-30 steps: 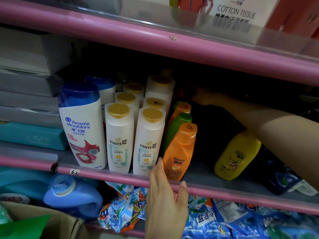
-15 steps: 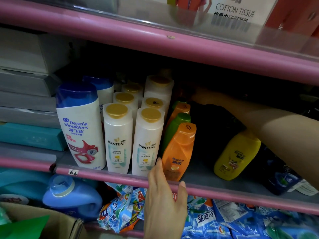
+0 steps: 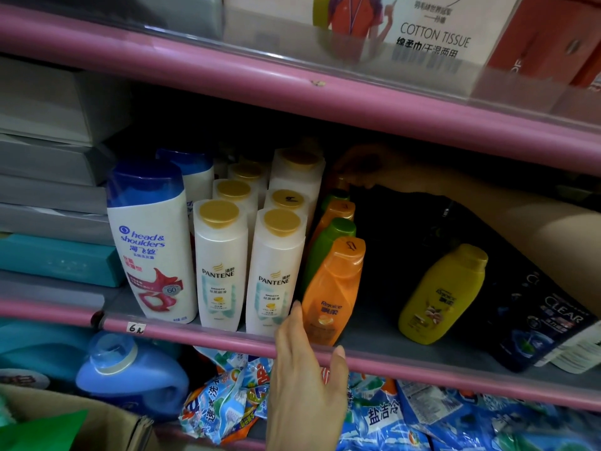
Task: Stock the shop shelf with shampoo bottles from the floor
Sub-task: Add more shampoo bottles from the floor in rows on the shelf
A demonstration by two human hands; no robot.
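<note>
**Hands at the shampoo shelf**

Head view: my left hand [image 3: 304, 382] rests flat and open on the pink front edge of the shelf [image 3: 201, 333], fingertips touching the front orange Rejoice bottle [image 3: 331, 291], gripping nothing. My right hand [image 3: 361, 170] reaches deep toward the back edge, at the rear of the orange-and-green row; it is too dark to tell whether it grips a bottle. Pantene bottles [image 3: 221, 265] stand upright left of that row, beside a Head & Shoulders bottle [image 3: 149, 242]. A yellow bottle [image 3: 442, 294] leans near the right side.
</note>
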